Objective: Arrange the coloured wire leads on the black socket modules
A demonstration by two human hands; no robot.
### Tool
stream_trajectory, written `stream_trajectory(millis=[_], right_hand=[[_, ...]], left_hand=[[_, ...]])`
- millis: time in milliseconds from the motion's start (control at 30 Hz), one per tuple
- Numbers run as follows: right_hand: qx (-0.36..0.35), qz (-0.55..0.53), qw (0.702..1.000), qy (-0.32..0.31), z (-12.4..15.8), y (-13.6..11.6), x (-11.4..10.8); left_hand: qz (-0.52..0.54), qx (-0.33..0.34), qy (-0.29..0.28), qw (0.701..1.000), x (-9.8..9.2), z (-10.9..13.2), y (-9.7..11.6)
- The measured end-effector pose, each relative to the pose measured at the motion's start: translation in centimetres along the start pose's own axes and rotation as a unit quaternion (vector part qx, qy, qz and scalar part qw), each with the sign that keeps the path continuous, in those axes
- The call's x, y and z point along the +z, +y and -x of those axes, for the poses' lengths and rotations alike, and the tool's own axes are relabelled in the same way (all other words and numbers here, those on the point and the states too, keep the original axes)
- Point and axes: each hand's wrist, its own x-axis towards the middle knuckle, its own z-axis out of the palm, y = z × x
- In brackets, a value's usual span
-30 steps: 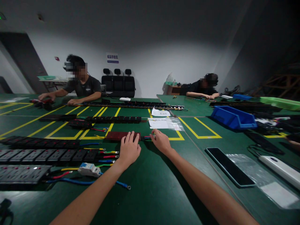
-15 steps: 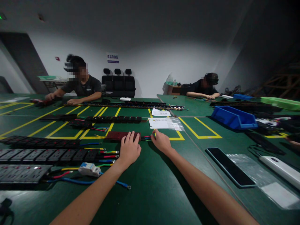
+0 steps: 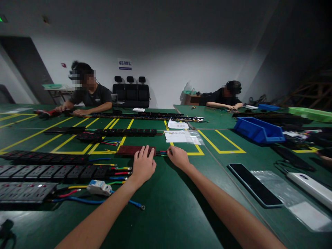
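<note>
My left hand (image 3: 143,164) lies palm down on the right end of a dark red socket strip (image 3: 129,150) on the green table (image 3: 166,207), its fingers stretched over the strip. My right hand (image 3: 178,157) is just to the right, its fingers curled around the coloured wires (image 3: 161,152) that come out of the strip's end. Both of my forearms reach in from the bottom of the view.
Rows of black socket strips (image 3: 52,171) with coloured leads and a white breaker (image 3: 98,187) lie at the left. Papers (image 3: 183,136), a blue bin (image 3: 258,130), a dark panel (image 3: 254,184) and a white unit (image 3: 310,186) sit to the right. Two people work at the far side.
My right hand has slid slightly left along the wires toward the strip's end. The far-left person's arm has drawn in. My left hand has stayed put.
</note>
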Motion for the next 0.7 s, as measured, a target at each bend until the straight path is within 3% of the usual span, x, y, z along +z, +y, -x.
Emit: stream_trajectory(millis=[700], right_hand=[[-0.006, -0.003, 1.0, 0.012, 0.04, 0.12, 0.09]], left_hand=[[-0.002, -0.001, -0.001, 1.0, 0.12, -0.01, 0.03]])
